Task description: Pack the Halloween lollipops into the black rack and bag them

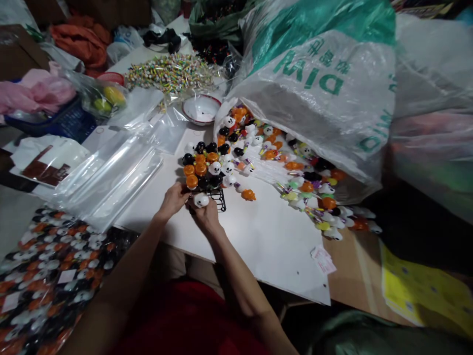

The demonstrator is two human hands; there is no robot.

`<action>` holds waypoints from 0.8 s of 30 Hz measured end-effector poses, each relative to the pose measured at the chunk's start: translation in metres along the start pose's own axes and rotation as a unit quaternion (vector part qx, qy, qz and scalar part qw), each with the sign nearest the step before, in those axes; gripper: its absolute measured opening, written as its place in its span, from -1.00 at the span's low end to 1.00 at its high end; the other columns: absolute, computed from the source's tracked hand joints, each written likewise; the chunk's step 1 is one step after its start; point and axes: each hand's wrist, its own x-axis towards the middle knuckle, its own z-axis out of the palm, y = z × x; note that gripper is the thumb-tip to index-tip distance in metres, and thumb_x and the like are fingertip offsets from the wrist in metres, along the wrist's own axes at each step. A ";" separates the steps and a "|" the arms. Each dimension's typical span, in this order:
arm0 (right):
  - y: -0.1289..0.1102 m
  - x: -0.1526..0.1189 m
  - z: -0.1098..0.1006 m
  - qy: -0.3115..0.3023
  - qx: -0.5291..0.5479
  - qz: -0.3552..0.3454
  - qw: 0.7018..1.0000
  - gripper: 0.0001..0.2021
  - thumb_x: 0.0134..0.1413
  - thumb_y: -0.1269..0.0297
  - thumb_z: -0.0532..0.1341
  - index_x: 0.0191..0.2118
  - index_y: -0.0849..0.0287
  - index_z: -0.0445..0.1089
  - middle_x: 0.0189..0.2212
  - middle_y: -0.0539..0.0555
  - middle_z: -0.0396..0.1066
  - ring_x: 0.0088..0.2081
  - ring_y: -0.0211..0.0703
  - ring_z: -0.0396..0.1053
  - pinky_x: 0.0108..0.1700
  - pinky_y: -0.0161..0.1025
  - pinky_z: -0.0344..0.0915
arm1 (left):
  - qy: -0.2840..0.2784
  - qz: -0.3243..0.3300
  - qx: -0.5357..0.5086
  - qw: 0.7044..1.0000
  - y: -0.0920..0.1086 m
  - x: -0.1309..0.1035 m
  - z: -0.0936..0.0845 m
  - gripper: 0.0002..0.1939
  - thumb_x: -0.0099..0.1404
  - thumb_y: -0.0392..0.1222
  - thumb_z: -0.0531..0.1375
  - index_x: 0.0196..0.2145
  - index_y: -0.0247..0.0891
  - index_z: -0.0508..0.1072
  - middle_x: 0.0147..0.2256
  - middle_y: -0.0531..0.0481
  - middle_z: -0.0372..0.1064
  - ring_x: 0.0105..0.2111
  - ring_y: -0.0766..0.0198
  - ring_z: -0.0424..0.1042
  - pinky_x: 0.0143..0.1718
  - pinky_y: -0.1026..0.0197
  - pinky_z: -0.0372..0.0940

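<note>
A white skull-faced piece (201, 199) is held in my right hand (209, 214), its fingers closed round it at the table's near side. My left hand (176, 199) is closed at the left edge of a black grid rack (219, 199); what its fingertips hold is hidden. Above my hands, the rack bears rows of orange pumpkin pieces (200, 169), black pieces (211, 147) and white skull pieces (215, 168). One orange piece (248, 195) lies on the white table (258, 231) right of the rack.
A large white and green sack (314, 88) spills similar pieces (327, 202) at the right. Clear plastic bags (111, 172) lie at the left. Behind are a red-rimmed bowl (201, 109) and a heap of small colourful items (170, 73). Packed pieces (48, 276) lie at the lower left.
</note>
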 end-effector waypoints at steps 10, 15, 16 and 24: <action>-0.015 -0.036 -0.086 0.049 0.024 0.075 0.996 -0.69 -0.09 -0.01 0.33 -0.42 0.16 0.47 -0.47 0.05 0.49 -0.40 -0.13 0.38 -0.32 -0.23 0.34 | -0.065 0.134 0.037 0.988 0.039 -0.093 0.011 -0.76 0.33 -0.22 0.12 -0.08 -0.23 0.49 -0.21 -0.10 0.46 -0.26 0.22 0.48 -0.16 0.19 0.43; -0.006 -0.050 -0.163 0.242 0.042 0.106 0.964 -0.59 -0.15 -0.08 0.35 -0.39 0.24 0.48 -0.50 0.07 0.47 -0.45 -0.17 0.37 -0.34 -0.21 0.35 | -0.128 0.221 0.139 0.957 0.108 -0.038 0.096 -0.48 0.33 -0.48 -0.08 0.19 -0.32 0.30 0.14 -0.32 0.31 0.11 0.06 0.37 0.11 0.05 0.33; -0.005 -0.053 -0.173 0.260 0.046 0.102 0.959 -0.58 -0.16 -0.07 0.36 -0.38 0.25 0.48 -0.51 0.07 0.46 -0.45 -0.18 0.37 -0.35 -0.22 0.35 | -0.122 0.195 0.165 0.959 0.122 -0.019 0.114 -0.47 0.31 -0.52 -0.09 0.20 -0.42 0.28 0.14 -0.42 0.29 0.10 0.01 0.38 0.07 0.03 0.35; -0.009 -0.067 -0.195 0.326 0.132 0.067 0.934 -0.65 -0.20 0.03 0.41 -0.38 0.21 0.47 -0.49 0.04 0.47 -0.47 -0.20 0.40 -0.38 -0.21 0.40 | -0.138 0.134 0.176 0.965 0.144 -0.025 0.116 -0.83 0.32 -0.42 0.09 -0.23 -0.34 0.47 -0.23 -0.21 0.47 -0.26 0.18 0.51 -0.19 0.20 0.40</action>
